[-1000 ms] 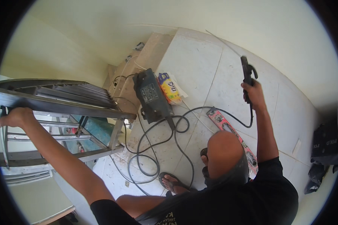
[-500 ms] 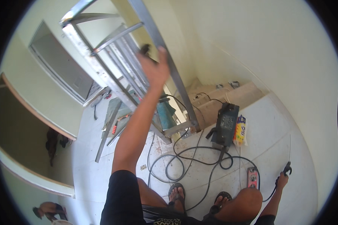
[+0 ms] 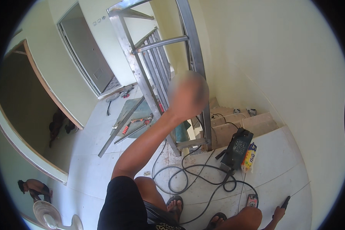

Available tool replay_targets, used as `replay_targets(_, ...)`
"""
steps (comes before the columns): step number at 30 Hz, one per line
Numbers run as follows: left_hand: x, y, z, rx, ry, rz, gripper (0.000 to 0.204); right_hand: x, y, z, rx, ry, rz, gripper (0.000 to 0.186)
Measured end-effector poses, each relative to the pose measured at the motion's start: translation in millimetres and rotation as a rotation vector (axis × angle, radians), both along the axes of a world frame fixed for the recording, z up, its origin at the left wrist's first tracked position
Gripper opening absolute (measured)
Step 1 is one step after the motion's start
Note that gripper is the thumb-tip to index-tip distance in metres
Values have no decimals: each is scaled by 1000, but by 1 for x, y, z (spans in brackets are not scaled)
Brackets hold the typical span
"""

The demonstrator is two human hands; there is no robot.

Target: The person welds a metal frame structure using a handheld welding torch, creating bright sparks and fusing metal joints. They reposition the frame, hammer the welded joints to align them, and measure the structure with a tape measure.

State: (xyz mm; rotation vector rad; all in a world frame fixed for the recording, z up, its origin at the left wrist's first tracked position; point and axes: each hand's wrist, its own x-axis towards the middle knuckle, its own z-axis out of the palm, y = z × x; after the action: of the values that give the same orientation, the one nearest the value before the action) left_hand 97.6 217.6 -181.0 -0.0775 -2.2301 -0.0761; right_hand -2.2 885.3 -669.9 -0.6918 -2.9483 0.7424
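My left hand (image 3: pixel 188 94) is raised in front of the bare metal railing frame (image 3: pixel 196 46), near its upright post. A blur covers the fingers, so neither their pose nor anything in them can be made out; a dark patch shows at their right side. Low at the right, my right hand (image 3: pixel 278 214) is closed around a black welding electrode holder (image 3: pixel 285 202). On the floor between my hands lies a black portable welding machine (image 3: pixel 237 149), with black cables (image 3: pixel 203 165) looped beside it.
A yellow packet (image 3: pixel 249 158) leans by the machine; a red power strip (image 3: pixel 252 201) lies near my knee. Stairs (image 3: pixel 257 124) drop behind the railing. Metal bars (image 3: pixel 122 124) and tools rest on a mat at left. A person (image 3: pixel 36 188) bends near a fan (image 3: pixel 48 214), lower left.
My left hand has come down along the railing post. My right hand with the electrode holder has moved lower and slightly left. The whole view has shifted, bringing the fan into sight.
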Motion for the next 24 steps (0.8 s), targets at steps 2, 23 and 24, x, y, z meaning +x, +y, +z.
replay_targets(2, 1, 0, 4, 33, 67, 11, 27, 7, -7, 6, 15, -47, -66, 37)
replay_targets(23, -104, -75, 110, 1538, 982, -1019, 35, -103, -604, 544, -926, 593, 1294, 77)
replay_targets(24, -104, -75, 112, 1523, 976, -994, 31, -101, -627, 550, -989, 612, 1322, 77)
